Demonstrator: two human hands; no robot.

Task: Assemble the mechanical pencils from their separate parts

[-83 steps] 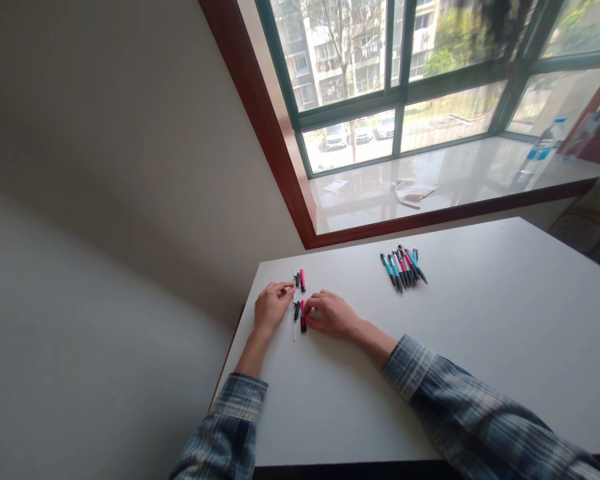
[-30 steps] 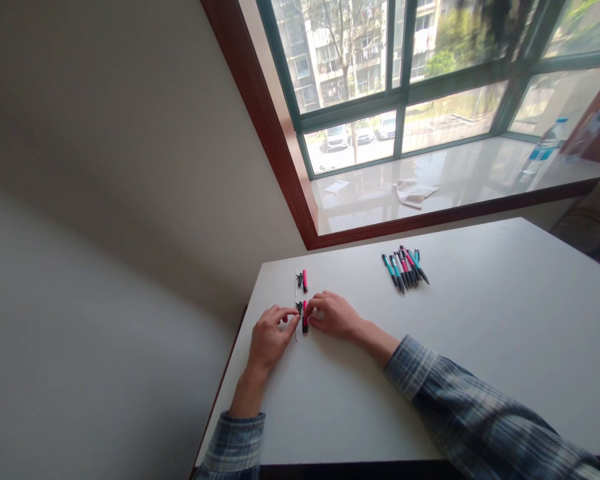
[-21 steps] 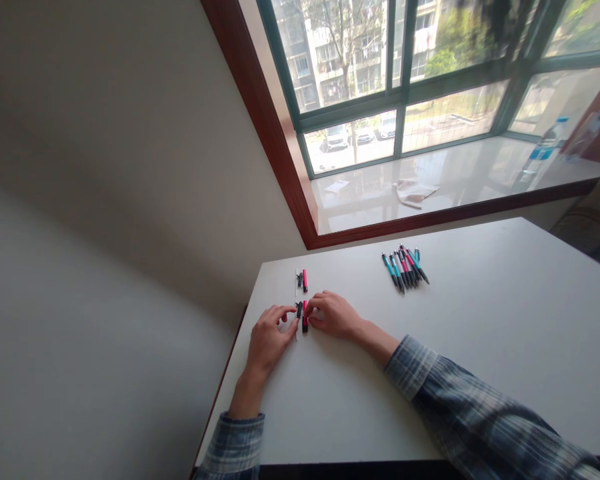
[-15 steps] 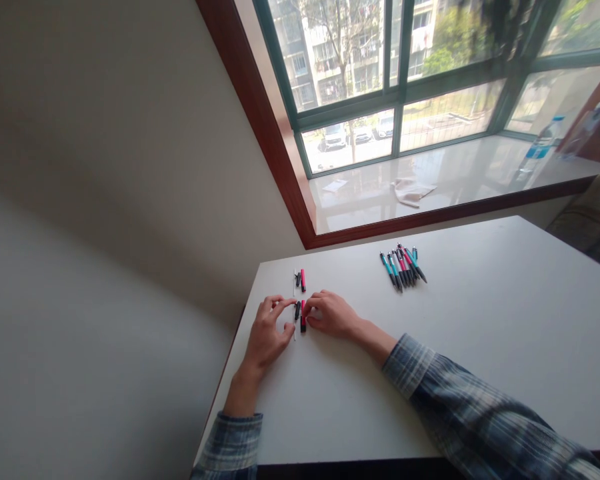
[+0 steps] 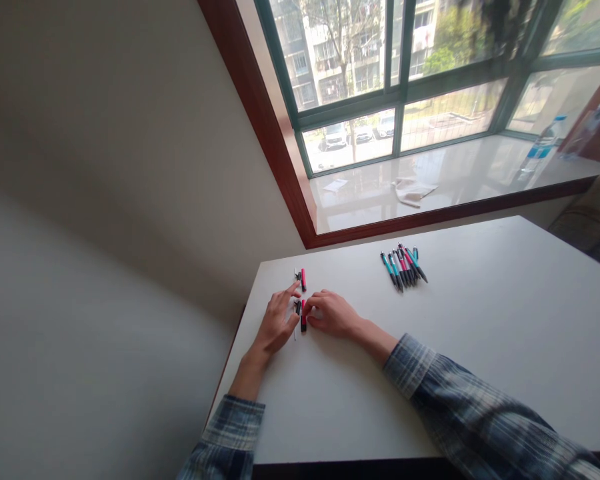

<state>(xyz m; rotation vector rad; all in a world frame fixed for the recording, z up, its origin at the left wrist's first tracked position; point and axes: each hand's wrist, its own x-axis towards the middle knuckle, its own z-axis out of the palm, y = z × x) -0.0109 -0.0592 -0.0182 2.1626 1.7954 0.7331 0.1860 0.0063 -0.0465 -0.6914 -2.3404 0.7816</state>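
My left hand (image 5: 279,321) is open above the table, its index finger stretched toward the far set of pen parts and its thumb beside the near set. My right hand (image 5: 333,315) is curled, its fingertips at the right side of a pink and black pen barrel (image 5: 303,320). Left of that barrel lie a small black pen part (image 5: 298,307) and a thin refill (image 5: 295,335), partly hidden by my left hand. Farther back is another pink pen barrel (image 5: 303,278), with a small black part (image 5: 298,275) next to it.
Several teal, pink and black pens (image 5: 404,268) lie in a pile at the back of the white table (image 5: 380,407). Behind it is a window sill with a cloth (image 5: 413,192), a piece of paper (image 5: 335,185) and a water bottle (image 5: 543,143). A wall stands on the left.
My left hand has moved away from me and slightly right, from the near pen parts toward the far set. My right hand has stayed at the near barrel.
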